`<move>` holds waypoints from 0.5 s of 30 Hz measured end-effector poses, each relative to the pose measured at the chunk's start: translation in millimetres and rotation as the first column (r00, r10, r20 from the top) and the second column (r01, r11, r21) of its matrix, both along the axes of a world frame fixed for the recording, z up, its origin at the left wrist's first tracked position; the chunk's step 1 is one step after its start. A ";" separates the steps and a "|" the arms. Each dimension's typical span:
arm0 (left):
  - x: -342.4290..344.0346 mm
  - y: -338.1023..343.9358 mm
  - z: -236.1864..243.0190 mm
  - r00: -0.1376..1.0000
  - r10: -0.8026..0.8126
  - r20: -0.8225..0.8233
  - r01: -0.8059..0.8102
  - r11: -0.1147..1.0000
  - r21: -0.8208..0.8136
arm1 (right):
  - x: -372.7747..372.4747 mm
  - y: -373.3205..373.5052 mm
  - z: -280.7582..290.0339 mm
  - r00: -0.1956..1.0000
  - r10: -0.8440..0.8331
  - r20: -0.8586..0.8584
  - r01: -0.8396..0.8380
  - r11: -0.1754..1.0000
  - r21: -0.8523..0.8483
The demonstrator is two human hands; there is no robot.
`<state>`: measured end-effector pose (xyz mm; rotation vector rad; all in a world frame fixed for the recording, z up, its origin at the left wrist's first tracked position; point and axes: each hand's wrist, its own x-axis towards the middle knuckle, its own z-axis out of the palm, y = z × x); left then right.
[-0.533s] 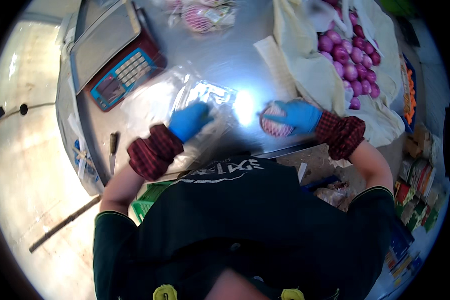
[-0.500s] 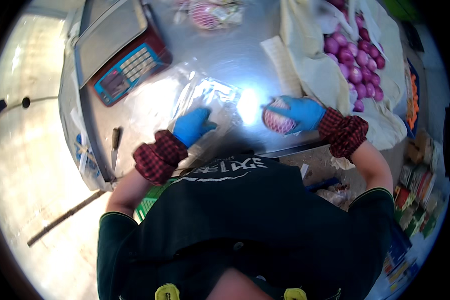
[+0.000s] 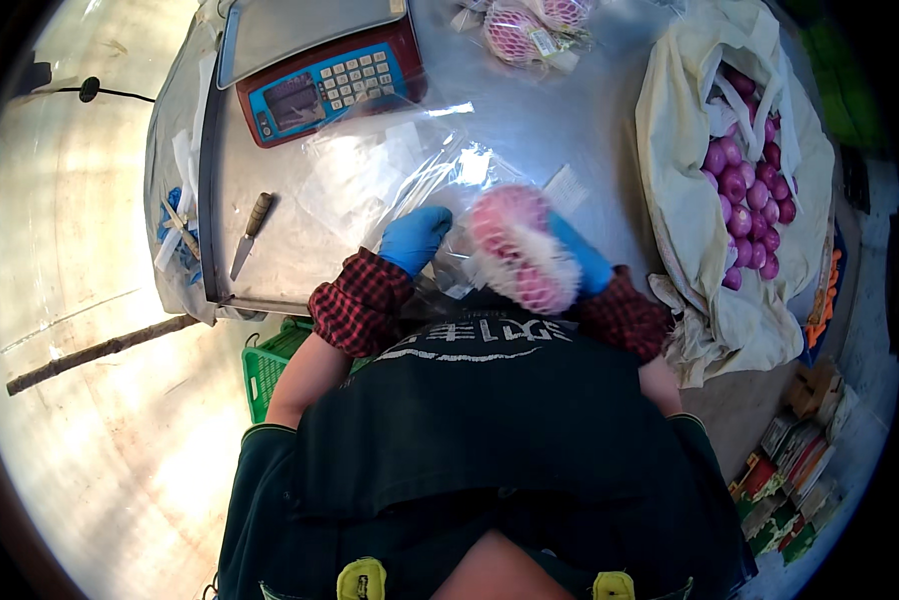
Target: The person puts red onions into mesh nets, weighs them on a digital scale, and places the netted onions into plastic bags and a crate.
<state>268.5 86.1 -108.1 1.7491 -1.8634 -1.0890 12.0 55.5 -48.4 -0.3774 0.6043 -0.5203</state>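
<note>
My right hand [image 3: 582, 256], in a blue glove, holds a white mesh net of red onions [image 3: 518, 248] close to my chest above the metal table [image 3: 550, 120]. My left hand [image 3: 416, 238], also blue-gloved, rests on a pile of clear plastic bags [image 3: 390, 175] spread on the table, its fingers pinching a bag edge beside the net. The net hides most of my right hand.
A red and blue weighing scale [image 3: 320, 70] stands at the far left of the table. A knife [image 3: 250, 232] lies near the left edge. A cloth sack of loose red onions [image 3: 745, 185] sits to the right. Netted onions [image 3: 518, 28] lie at the far side. A green crate [image 3: 268, 365] is below the table.
My right hand has brought the net of onions left and toward me, next to my left hand. My left hand stays on the plastic bags.
</note>
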 end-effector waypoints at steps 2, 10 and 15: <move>4.7 -6.2 9.9 0.999 0.008 0.035 -0.009 0.999 0.033 | 38.2 -0.5 -13.4 0.993 0.104 -0.059 -0.110 0.989 -0.099; 26.2 -1.3 34.9 0.412 0.471 -0.780 -0.069 0.870 0.489 | 55.8 -22.9 -32.7 0.969 -0.089 -0.230 0.068 0.993 -0.098; -33.0 -12.0 47.9 0.920 -0.223 0.321 0.383 0.684 -0.621 | 64.4 -25.0 -10.3 0.256 -0.208 -0.944 -0.762 0.557 -0.330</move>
